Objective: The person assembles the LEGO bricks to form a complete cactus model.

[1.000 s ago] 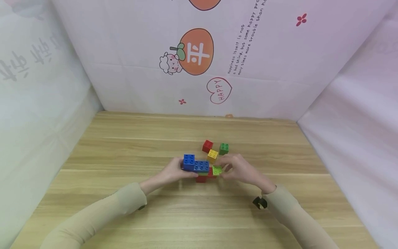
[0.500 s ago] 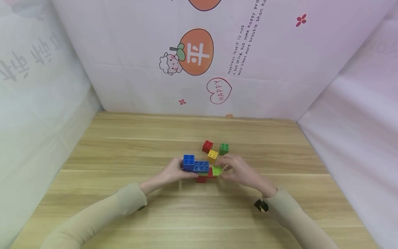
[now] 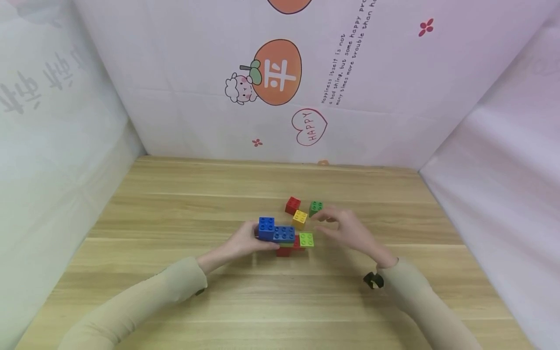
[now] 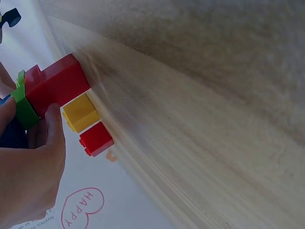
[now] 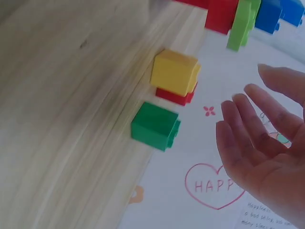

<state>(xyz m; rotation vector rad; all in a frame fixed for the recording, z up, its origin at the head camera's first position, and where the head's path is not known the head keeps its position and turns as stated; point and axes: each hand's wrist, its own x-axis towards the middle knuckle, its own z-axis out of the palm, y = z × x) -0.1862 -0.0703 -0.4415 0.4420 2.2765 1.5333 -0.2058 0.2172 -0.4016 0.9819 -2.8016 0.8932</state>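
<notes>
My left hand point(image 3: 242, 240) grips a built stack of toy building bricks from its left side. A small blue brick point(image 3: 266, 228) tops the stack, beside a longer blue brick point(image 3: 284, 235); red bricks point(image 4: 66, 78) form the lower part. On the stack's right end sits a lime-green brick point(image 3: 306, 239), studs up. My right hand point(image 3: 347, 233) is just right of it, holding nothing, its fingers apart and lightly bent in the right wrist view. Closest to those fingers in the head view are a green brick point(image 3: 316, 209) and a yellow brick point(image 3: 299, 219), both loose.
A loose red brick point(image 3: 292, 205) stands behind the yellow one on the wooden table point(image 3: 197, 189). White printed cloth point(image 3: 197, 97) hangs behind the table and along both sides.
My right hand has let go of the lime-green brick and moved up and to the right, its fingers spreading. The left hand and the stack have stayed in place.
</notes>
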